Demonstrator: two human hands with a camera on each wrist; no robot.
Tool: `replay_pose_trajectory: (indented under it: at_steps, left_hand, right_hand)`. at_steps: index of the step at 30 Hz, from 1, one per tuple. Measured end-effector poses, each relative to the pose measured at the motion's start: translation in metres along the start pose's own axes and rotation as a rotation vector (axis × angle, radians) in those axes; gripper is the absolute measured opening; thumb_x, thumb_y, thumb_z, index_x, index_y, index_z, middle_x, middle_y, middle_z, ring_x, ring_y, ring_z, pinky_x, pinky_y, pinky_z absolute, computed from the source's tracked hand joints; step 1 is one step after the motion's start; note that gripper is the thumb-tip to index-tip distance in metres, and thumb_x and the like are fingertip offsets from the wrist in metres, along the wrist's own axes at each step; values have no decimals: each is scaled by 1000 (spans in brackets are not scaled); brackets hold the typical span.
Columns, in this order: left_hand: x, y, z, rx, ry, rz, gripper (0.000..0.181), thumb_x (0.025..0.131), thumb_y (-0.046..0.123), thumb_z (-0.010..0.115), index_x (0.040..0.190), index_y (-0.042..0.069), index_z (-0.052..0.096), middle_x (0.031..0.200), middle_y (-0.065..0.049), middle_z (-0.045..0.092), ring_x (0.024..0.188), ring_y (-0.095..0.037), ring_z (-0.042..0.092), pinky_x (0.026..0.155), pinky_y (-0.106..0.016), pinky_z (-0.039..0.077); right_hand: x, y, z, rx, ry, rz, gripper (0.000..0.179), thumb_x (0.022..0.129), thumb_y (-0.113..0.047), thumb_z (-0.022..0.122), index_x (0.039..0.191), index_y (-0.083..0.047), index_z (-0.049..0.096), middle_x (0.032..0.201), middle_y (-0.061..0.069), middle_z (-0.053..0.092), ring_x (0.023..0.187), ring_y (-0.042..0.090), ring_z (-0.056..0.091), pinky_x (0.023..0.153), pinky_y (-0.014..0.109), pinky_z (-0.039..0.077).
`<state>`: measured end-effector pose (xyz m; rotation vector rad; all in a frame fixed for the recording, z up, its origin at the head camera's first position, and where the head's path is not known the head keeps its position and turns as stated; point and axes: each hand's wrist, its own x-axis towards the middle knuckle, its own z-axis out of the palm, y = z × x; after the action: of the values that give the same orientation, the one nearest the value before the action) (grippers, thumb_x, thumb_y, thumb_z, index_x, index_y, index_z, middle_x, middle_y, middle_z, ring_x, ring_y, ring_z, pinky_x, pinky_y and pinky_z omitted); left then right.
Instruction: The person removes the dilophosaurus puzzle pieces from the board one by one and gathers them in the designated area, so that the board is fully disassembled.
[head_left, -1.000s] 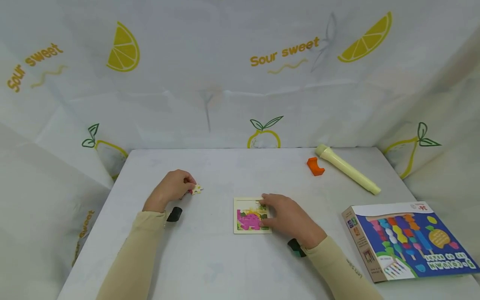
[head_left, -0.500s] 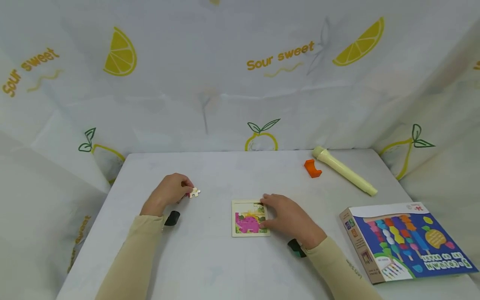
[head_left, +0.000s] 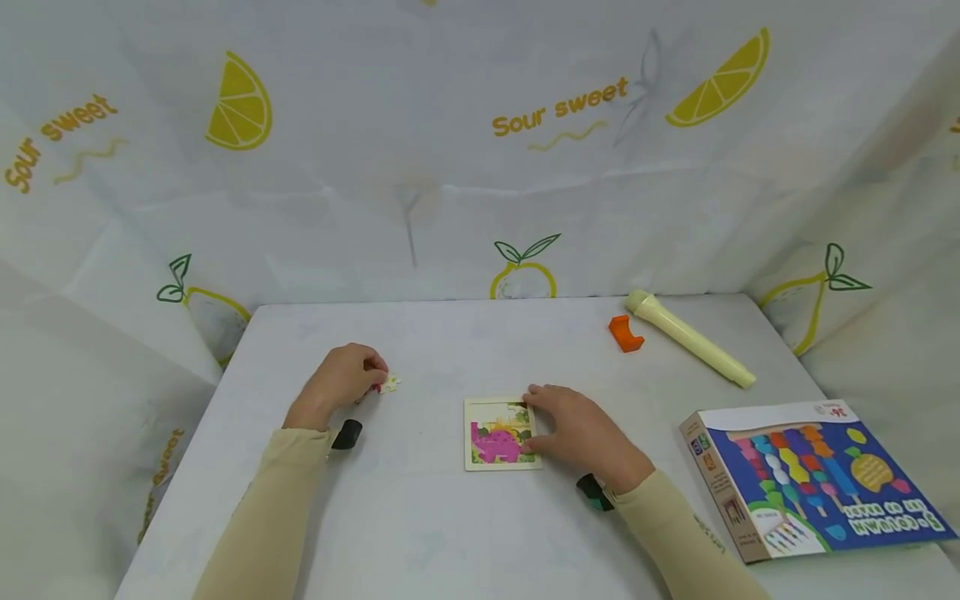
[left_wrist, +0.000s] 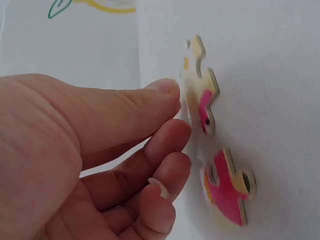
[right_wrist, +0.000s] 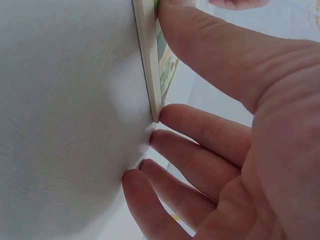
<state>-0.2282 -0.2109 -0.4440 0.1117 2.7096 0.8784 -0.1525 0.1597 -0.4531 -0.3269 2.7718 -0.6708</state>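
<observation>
My left hand is at the left of the table, thumb and index finger pinching a jigsaw piece with pale yellow and pink print. Just below it in the left wrist view, a second pink jigsaw piece lies on the table. My right hand rests at the right edge of a framed jigsaw puzzle showing a pink dinosaur. Its thumb lies on the wooden rim, the index fingertip touches the corner, and the other fingers spread loosely onto the table. A pale strip shows along the puzzle's upper left.
An orange curved block and a pale yellow stick with a thicker end lie at the back right. A blue picture box lies at the front right. A printed white curtain hangs behind the table.
The jigsaw piece at my left fingertips looked plain and pale half a second ago and now shows its print. Both hands stay almost in place; the view has shifted slightly.
</observation>
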Motion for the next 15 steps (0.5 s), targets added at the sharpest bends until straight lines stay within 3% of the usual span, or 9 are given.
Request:
replay_pose_trajectory:
  at_steps: [3,7,12,15]
  left_hand:
    - [-2,15,9,29,41,53,12,104,14,70,111,7,77,99,-6,75,80,-18,65,79,-36,55]
    - [-9,54,41,70,62,189,10,104,16,73,109,11,79,108,-4,76,98,-20,66,94,-41,58]
    - [-8,115,79,144,-55,320,8,102,18,77,107,13,80,102,0,71,95,-17,62,93,-37,56]
    - [-1,136,94,181,-103,377,9,100,17,77,107,11,80,99,0,71,92,-16,60,89,-35,55]
  right_hand:
    - [0,1,-1,26,-2,6,73,86,-32,93,151,-17,64,165,3,54,157,34,46,125,57,40]
    - [1,2,-1,47,-15,19,73,87,-31,92,152,-16,63,167,3,52,158,35,43,126,57,40]
    - [1,4,-3,23,-12,12,73,87,-32,92,152,-14,63,166,4,53,157,34,44,125,56,41]
    - [1,5,-3,21,-1,-14,71,87,-31,92,150,-12,64,165,7,54,156,36,46,125,56,41]
